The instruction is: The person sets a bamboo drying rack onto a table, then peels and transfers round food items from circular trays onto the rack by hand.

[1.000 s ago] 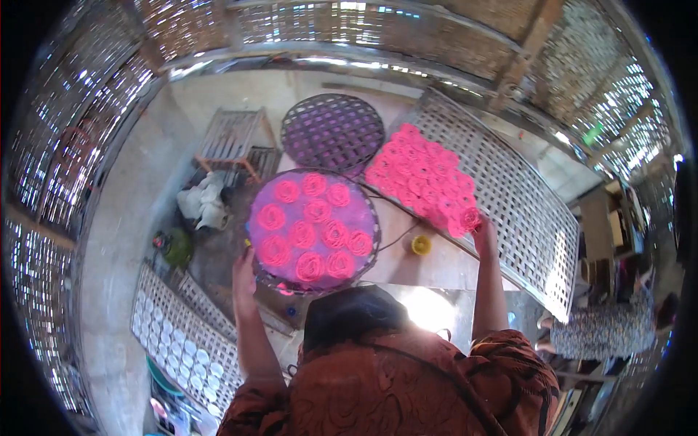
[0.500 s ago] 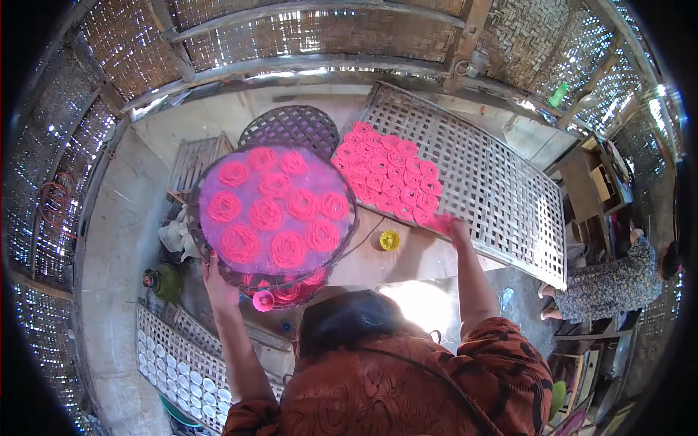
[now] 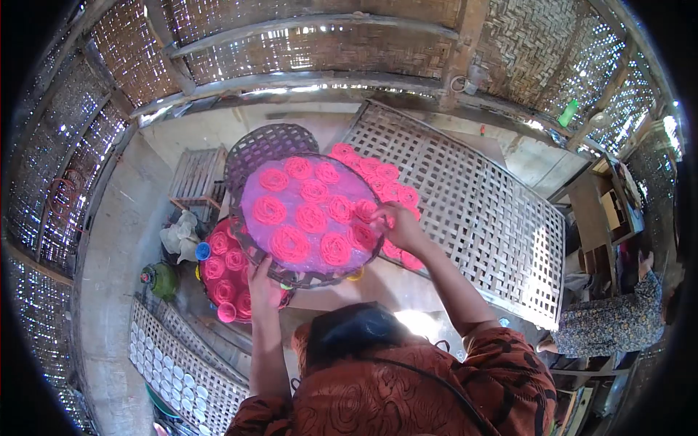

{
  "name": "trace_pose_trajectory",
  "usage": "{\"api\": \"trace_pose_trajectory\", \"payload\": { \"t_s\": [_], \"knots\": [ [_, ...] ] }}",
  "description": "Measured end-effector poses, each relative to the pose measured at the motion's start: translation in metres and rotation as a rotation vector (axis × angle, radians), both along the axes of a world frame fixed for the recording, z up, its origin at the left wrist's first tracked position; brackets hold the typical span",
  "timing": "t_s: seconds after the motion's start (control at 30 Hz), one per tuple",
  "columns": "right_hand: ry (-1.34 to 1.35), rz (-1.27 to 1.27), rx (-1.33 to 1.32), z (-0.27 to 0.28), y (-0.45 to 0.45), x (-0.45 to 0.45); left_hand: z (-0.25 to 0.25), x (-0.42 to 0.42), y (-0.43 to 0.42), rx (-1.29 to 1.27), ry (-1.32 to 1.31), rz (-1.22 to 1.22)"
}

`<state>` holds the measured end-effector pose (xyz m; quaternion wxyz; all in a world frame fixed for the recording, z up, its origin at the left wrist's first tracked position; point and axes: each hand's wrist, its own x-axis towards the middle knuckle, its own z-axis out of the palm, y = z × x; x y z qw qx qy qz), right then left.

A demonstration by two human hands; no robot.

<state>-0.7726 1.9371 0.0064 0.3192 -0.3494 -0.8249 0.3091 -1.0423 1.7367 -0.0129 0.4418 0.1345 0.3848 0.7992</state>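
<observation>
The left fingers (image 3: 260, 267) are clamped on the near rim of a round tray (image 3: 320, 280), which spreads ahead and to their right, bearing pink coils (image 3: 310, 218). The right fingers (image 3: 382, 214) touch its right side beside a coil; whether they pinch it, I cannot tell. Right of them lies a lattice rack (image 3: 472, 211); left of the left fingers, a second tray (image 3: 241, 279).

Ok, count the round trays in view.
3: a lilac-lined tray gripped at its rim by the left hand; a dark woven tray partly hidden behind it; and a third tray, partly covered, at its lower left. More may be hidden.
</observation>
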Motion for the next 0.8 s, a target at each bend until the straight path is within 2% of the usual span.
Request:
{"api": "trace_pose_trajectory", "payload": {
  "t_s": [0.03, 0.13, 0.17, 0.3, 0.4, 0.47, 0.5, 0.57, 0.6, 0.67, 0.7, 0.73, 0.8],
  "knots": [
    [-0.014, 0.079, -0.066, -0.006, 0.011, 0.003, -0.004, 0.008, 0.004, -0.006, -0.004, -0.009],
    [-0.064, 0.059, -0.104, -0.023, 0.036, 0.020, -0.001, 0.032, 0.005, -0.071, -0.088, -0.034],
    [-0.031, 0.038, -0.242, -0.023, 0.038, 0.028, 0.007, 0.039, 0.005, -0.036, -0.054, -0.087],
    [-0.031, 0.077, -0.289, -0.023, 0.041, 0.044, -0.003, 0.044, 0.002, -0.061, -0.002, -0.092],
    [-0.084, 0.005, -0.322, -0.016, 0.035, 0.048, -0.003, 0.046, 0.002, -0.115, 0.000, -0.100],
    [-0.278, 0.046, 0.364, -0.018, 0.030, 0.050, -0.003, 0.052, 0.007, -0.096, 0.041, -0.091],
    [-0.279, 0.051, 0.358, -0.020, 0.030, 0.050, -0.003, 0.055, 0.007, -0.102, 0.038, -0.087],
    [-0.404, 0.060, 0.655, -0.029, 0.030, 0.050, 0.004, 0.063, 0.006, -0.150, -0.009, -0.052],
    [-0.406, 0.058, 0.647, -0.040, 0.032, 0.053, 0.000, 0.062, 0.005, -0.157, -0.010, -0.056],
    [0.086, -0.099, -0.506, -0.069, 0.048, 0.065, -0.010, 0.058, 0.004, -0.171, -0.002, -0.046],
    [0.203, -0.189, -0.642, -0.083, 0.060, 0.073, -0.006, 0.061, 0.006, -0.168, -0.006, -0.050],
    [0.586, -0.121, -1.063, -0.098, 0.073, 0.087, 0.002, 0.065, 0.004, -0.168, 0.012, -0.033],
    [0.753, -0.100, -1.211, -0.092, 0.075, 0.106, -0.009, 0.060, -0.002, -0.175, 0.027, -0.017]
  ]
}}
